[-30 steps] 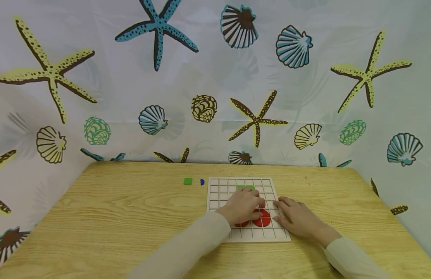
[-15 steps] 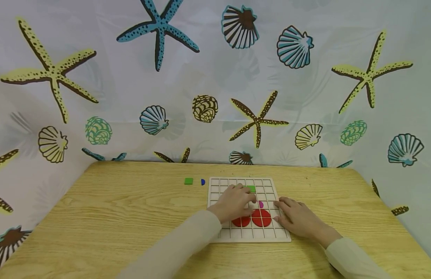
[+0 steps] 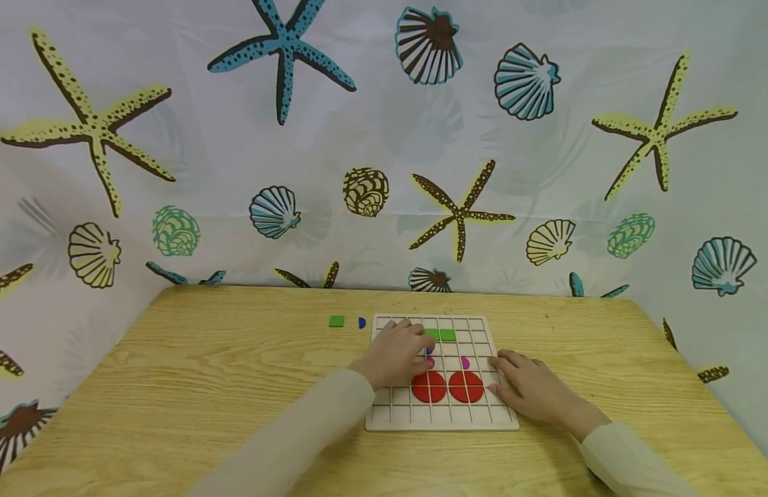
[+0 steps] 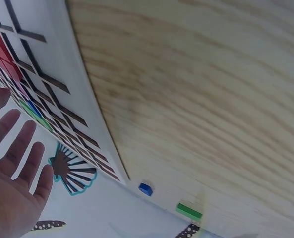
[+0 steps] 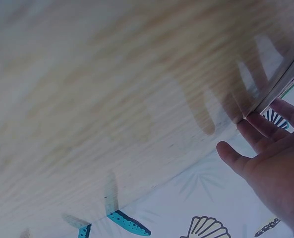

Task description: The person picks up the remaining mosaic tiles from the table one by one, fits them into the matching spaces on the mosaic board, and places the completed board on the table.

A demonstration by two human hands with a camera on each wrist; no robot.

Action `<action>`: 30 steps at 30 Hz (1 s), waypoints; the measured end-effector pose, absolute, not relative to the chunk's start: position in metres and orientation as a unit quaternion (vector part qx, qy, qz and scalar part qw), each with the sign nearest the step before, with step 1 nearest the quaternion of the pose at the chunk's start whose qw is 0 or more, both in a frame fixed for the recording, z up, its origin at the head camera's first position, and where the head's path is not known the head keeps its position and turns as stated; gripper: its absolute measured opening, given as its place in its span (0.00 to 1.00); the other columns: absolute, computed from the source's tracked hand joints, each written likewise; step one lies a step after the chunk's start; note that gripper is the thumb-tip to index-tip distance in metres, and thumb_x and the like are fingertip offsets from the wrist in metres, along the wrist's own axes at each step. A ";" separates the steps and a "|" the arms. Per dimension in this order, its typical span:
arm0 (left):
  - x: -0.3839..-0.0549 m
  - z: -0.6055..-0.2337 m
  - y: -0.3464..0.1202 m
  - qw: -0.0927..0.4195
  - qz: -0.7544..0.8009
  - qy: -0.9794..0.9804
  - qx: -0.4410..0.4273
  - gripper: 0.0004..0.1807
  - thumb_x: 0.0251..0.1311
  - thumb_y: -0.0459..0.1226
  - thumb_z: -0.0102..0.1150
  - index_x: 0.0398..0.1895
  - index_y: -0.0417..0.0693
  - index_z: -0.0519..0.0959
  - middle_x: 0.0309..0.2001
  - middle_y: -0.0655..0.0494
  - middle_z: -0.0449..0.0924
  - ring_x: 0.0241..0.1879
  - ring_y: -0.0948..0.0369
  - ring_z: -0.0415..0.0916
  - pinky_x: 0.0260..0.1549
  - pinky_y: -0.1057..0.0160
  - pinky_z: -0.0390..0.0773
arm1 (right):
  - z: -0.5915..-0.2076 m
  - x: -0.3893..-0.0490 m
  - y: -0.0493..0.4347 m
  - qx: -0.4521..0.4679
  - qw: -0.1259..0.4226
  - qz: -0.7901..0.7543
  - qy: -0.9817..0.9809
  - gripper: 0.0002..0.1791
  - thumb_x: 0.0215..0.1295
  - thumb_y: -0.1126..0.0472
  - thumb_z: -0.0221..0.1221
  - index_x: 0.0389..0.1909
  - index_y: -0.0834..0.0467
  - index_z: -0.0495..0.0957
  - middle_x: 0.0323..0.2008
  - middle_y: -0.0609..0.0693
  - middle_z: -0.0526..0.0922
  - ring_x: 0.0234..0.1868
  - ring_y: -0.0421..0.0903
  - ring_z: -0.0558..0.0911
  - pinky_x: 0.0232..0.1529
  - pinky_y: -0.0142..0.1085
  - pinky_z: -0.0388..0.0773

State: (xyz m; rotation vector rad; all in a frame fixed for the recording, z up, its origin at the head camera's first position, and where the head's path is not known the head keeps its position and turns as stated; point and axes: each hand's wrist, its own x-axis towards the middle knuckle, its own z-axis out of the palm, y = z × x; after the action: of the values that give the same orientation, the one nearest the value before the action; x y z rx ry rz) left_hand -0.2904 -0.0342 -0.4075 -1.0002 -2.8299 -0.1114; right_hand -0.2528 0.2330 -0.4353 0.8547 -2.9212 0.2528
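A white grid board (image 3: 443, 427) lies on the wooden table. My left hand (image 3: 396, 353) hovers over its left part, fingers loosely bent and spread in the left wrist view, with nothing between them. Beside those fingertips are a blue piece (image 3: 429, 351) and a pink piece (image 3: 430, 363), both partly hidden. Two red discs, a left one (image 3: 429, 388) and a right one (image 3: 466, 387), sit in the lower rows, a pink half-round piece (image 3: 465, 363) above the right one. Green pieces (image 3: 447, 335) lie near the top. My right hand (image 3: 536, 390) rests its fingertips along the board's right edge.
Left of the board's far corner lie a loose blue half-round piece (image 3: 362, 322) and a loose green square (image 3: 337, 321). A cloth (image 3: 334, 138) printed with starfish and shells hangs behind the table (image 3: 235, 359) and along both its sides.
My left hand has moved left across the board, uncovering the red discs, the right pink piece, the green pieces and part of a blue one. My right hand has stayed at the edge.
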 end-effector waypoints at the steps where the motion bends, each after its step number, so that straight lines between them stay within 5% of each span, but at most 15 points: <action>1: -0.292 -0.408 -0.037 0.071 -0.040 -0.941 -0.329 0.13 0.59 0.49 0.55 0.45 0.58 0.78 0.46 0.59 0.77 0.47 0.58 0.71 0.51 0.54 0.70 | -0.435 -0.253 0.233 0.279 0.043 0.082 -0.956 0.26 0.66 0.49 0.49 0.61 0.58 0.67 0.60 0.59 0.69 0.60 0.57 0.69 0.55 0.56 0.65; 30: -0.317 -0.413 -0.107 0.105 -0.060 -0.978 -0.172 0.15 0.59 0.44 0.55 0.48 0.52 0.77 0.44 0.54 0.77 0.49 0.52 0.70 0.52 0.48 0.66 | -0.433 -0.252 0.232 0.273 0.035 0.083 -0.958 0.27 0.66 0.48 0.50 0.61 0.58 0.67 0.60 0.60 0.68 0.60 0.57 0.69 0.56 0.55 0.65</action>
State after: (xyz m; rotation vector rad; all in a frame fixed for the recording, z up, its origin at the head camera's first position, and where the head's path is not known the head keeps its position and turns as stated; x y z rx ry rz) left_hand -0.3166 -0.1067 -0.4125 -0.5057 -2.8818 -0.1776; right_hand -0.2522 0.2325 -0.4329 0.8407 -2.9436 0.2550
